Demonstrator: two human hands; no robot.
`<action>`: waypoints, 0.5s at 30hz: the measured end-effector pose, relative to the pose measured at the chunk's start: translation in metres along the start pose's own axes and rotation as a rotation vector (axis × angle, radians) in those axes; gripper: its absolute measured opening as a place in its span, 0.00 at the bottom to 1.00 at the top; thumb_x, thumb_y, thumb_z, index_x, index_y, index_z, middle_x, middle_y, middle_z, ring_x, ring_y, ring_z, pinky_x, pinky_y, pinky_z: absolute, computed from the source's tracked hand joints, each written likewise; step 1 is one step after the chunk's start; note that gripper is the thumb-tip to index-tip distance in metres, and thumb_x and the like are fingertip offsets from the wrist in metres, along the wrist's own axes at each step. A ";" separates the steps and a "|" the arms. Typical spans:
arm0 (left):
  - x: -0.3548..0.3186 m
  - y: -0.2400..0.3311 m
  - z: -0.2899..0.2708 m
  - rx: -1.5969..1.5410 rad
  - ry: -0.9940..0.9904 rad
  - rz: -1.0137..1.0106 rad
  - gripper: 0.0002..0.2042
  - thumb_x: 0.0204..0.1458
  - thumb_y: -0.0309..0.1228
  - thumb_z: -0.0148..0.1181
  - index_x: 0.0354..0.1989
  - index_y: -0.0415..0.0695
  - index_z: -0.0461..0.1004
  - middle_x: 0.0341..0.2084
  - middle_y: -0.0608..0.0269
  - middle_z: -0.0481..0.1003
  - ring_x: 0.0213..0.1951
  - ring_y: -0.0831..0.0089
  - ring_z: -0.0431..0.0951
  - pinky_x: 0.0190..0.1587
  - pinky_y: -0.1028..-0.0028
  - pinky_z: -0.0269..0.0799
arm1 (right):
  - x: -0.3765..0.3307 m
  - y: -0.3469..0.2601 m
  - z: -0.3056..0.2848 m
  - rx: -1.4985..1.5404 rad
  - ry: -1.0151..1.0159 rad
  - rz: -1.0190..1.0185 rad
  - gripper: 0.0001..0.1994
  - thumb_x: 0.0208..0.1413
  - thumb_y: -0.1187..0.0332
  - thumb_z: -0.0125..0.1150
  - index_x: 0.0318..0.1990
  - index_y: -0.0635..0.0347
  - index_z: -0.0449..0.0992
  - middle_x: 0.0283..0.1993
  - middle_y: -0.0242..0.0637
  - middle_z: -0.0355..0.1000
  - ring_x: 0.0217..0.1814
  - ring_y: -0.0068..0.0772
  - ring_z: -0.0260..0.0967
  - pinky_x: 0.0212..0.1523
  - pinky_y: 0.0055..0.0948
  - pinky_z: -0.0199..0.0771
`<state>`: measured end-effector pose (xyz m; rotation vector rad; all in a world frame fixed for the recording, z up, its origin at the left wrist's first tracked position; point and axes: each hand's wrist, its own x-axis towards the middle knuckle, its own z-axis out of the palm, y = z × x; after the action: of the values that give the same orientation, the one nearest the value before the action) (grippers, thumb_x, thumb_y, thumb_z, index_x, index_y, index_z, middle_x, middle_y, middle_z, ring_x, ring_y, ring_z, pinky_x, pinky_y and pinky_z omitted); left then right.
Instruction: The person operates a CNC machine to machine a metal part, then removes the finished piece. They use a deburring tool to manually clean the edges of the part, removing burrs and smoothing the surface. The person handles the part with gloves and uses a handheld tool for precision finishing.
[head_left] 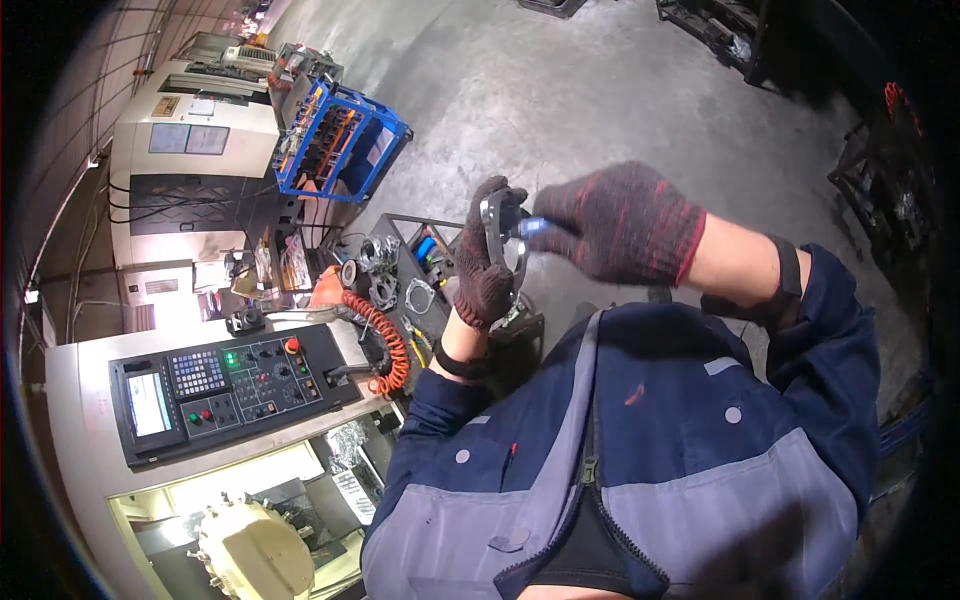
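My left hand (474,262), in a dark knitted glove, is closed around the side of a shiny ring-shaped metal part (491,225) held upright in front of my chest. My right hand (625,225), gloved in dark knit with red flecks, is closed with its fingertips toward the ring. From those fingertips a small blue tool (534,227) points at the ring's opening. Its working end is hidden against the dark inside of the ring, so I cannot tell its exact kind or whether it touches the metal.
On the left stands a machine with a control panel (225,385) and a lit interior holding a round turret (255,550). A coiled orange hose (385,335) hangs beside a dark bench cart (400,228) bearing metal rings. Beyond is a blue rack (350,140). Dark shelving (715,35) lines the far right.
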<state>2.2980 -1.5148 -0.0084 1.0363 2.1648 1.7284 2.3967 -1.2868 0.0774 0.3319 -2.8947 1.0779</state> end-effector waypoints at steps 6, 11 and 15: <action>0.006 0.027 0.035 -0.533 -0.094 -0.125 0.44 0.55 0.52 0.68 0.74 0.43 0.55 0.59 0.44 0.73 0.49 0.54 0.81 0.49 0.57 0.80 | -0.008 0.062 -0.025 0.127 0.022 0.226 0.22 0.66 0.48 0.55 0.44 0.60 0.81 0.41 0.51 0.79 0.44 0.52 0.78 0.49 0.44 0.76; 0.016 0.038 0.033 -1.124 -0.203 -0.192 0.52 0.52 0.69 0.59 0.78 0.50 0.49 0.64 0.32 0.65 0.55 0.36 0.76 0.52 0.44 0.78 | -0.053 0.108 -0.026 0.311 0.149 0.391 0.20 0.67 0.51 0.55 0.43 0.62 0.80 0.33 0.45 0.77 0.33 0.40 0.74 0.41 0.37 0.75; 0.026 0.038 0.026 -1.410 -0.234 -0.308 0.55 0.50 0.75 0.53 0.79 0.51 0.47 0.65 0.26 0.63 0.57 0.27 0.73 0.52 0.35 0.76 | -0.087 0.124 -0.021 0.571 0.146 0.687 0.17 0.66 0.55 0.55 0.46 0.61 0.79 0.30 0.36 0.74 0.27 0.25 0.71 0.29 0.30 0.73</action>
<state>2.3083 -1.4751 0.0254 0.3957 0.5120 2.1044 2.4549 -1.1649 0.0044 -0.7625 -2.5414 1.9073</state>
